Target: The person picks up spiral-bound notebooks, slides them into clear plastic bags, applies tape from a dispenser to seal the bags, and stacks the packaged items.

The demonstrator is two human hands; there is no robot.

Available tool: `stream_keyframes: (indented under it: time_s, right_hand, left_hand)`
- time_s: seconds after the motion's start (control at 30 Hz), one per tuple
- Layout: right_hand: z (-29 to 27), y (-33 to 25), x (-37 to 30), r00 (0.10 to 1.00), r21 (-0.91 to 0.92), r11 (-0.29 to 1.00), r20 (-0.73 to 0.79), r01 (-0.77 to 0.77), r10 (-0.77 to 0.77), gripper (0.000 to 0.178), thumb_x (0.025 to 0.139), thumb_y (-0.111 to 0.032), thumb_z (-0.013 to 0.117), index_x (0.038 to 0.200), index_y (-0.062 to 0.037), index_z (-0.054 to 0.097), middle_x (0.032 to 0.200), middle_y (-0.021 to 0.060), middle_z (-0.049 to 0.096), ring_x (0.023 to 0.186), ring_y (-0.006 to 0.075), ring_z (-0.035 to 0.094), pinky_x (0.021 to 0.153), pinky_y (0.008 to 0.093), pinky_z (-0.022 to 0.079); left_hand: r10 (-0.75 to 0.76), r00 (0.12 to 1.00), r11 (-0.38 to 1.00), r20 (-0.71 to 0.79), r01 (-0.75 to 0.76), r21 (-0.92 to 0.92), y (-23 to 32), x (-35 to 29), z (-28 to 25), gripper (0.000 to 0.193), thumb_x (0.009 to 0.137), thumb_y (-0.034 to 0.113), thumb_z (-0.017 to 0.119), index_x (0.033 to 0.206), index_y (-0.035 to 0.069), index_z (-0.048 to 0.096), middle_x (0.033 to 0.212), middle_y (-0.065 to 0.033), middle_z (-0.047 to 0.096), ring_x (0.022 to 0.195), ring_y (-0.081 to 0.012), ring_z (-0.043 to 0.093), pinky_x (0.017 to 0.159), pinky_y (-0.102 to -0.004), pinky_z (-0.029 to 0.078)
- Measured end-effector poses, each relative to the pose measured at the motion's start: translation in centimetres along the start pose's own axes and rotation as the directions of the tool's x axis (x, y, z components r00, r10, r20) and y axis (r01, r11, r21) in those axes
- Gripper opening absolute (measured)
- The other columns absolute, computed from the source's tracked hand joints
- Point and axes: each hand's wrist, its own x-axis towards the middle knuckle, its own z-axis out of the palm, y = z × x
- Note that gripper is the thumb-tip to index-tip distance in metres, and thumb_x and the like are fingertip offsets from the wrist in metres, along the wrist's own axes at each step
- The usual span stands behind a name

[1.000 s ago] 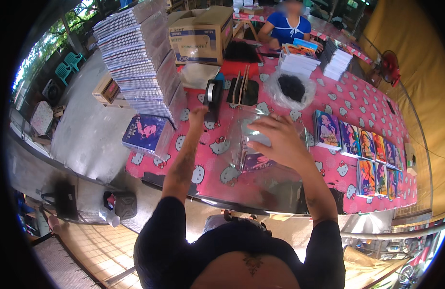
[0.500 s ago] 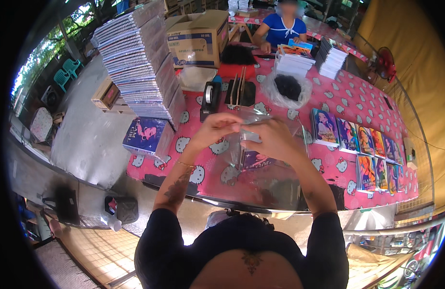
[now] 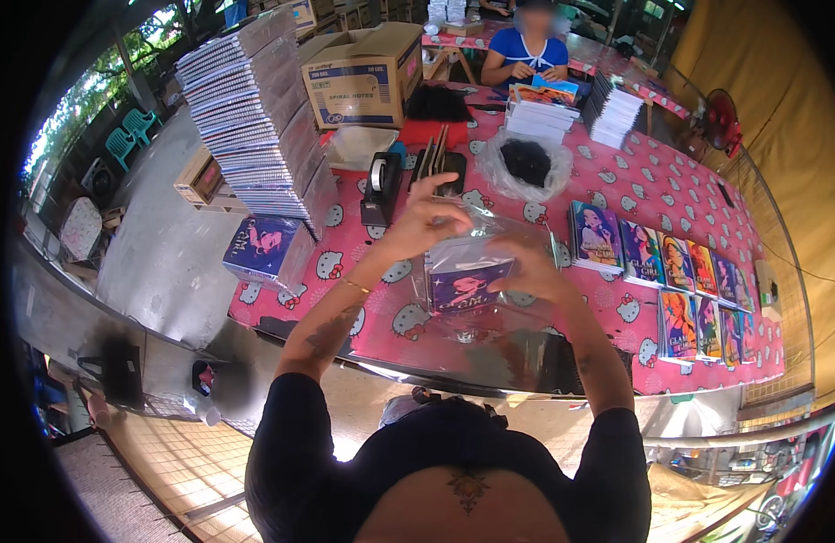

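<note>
In front of me, a bundle of notebooks (image 3: pixel 467 288) with a purple illustrated cover stands tilted inside a loose clear plastic bag (image 3: pixel 479 333). My left hand (image 3: pixel 426 224) is above the bundle's upper left, its fingers apart and slightly bent beside the crumpled top of the plastic. At the bundle's right side, my right hand (image 3: pixel 531 267) curls its fingers and thumb around the wrapped edge. Its fingertips are somewhat blurred. Just beyond my left hand stands a black tape dispenser (image 3: pixel 381 190), next to a dark holder (image 3: pixel 440 167) with upright dividers.
A tall stack of wrapped spiral notebooks (image 3: pixel 255 118) rises at the left, with another purple bundle (image 3: pixel 268 249) before it. Colourful notebooks (image 3: pixel 680 271) lie in rows at the right. Farther back are a plastic bag of black items (image 3: pixel 526 163), a carton (image 3: pixel 359 86) and a seated person (image 3: pixel 529 54).
My hands have moved apart from the plastic's top. The left has risen and its fingers have spread; the right has shifted to the bundle's side. More of the purple cover shows.
</note>
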Motion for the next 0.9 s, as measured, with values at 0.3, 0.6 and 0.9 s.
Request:
stream_keyframes:
  time_s: [0.3,0.6,0.9]
  right_hand:
    - [2.4,0.3,-0.6,0.978,-0.134,0.969,0.049,0.209,-0.204,0.054,0.078,-0.031,0.078,0.130,-0.0219,0.065,0.159,0.0170,0.025,0.145,0.0345,0.029,0.117,0.0496,0.024]
    - [0.6,0.5,5.8,0.918,0.454,0.802,0.114,-0.388,0.380,0.046,0.095,-0.034,0.064,0.128,-0.0020,0.061,0.141,0.0155,0.052,0.125,0.0214,0.053,0.090,0.0327,0.050]
    - [-0.4,2.5,6.5,0.960,0.623,0.779,0.253,-0.069,-0.118,0.062,0.086,-0.028,0.074,0.139,-0.0111,0.047,0.129,0.0074,0.059,0.125,0.0186,0.052,0.105,0.0342,0.041]
  left_hand:
    - [-0.189,0.980,0.900,-0.058,0.196,0.389,0.0,0.1,5.8,0.076,0.072,0.035,0.085,0.139,0.027,0.051,0.154,-0.0218,0.025,0.142,-0.0396,0.025,0.113,-0.0559,0.022]
    - [-0.487,0.865,0.765,0.120,0.489,-0.419,-2.3,-1.4,1.9,0.088,0.079,0.037,0.082,0.147,0.004,0.038,0.129,-0.0184,0.057,0.120,-0.0294,0.056,0.103,-0.0388,0.043]
    - [-0.440,0.849,0.695,0.293,0.528,-0.487,-4.0,-4.7,2.6,0.065,0.087,0.032,0.075,0.139,0.001,0.050,0.122,-0.0100,0.064,0.113,-0.0208,0.060,0.098,-0.0330,0.045]
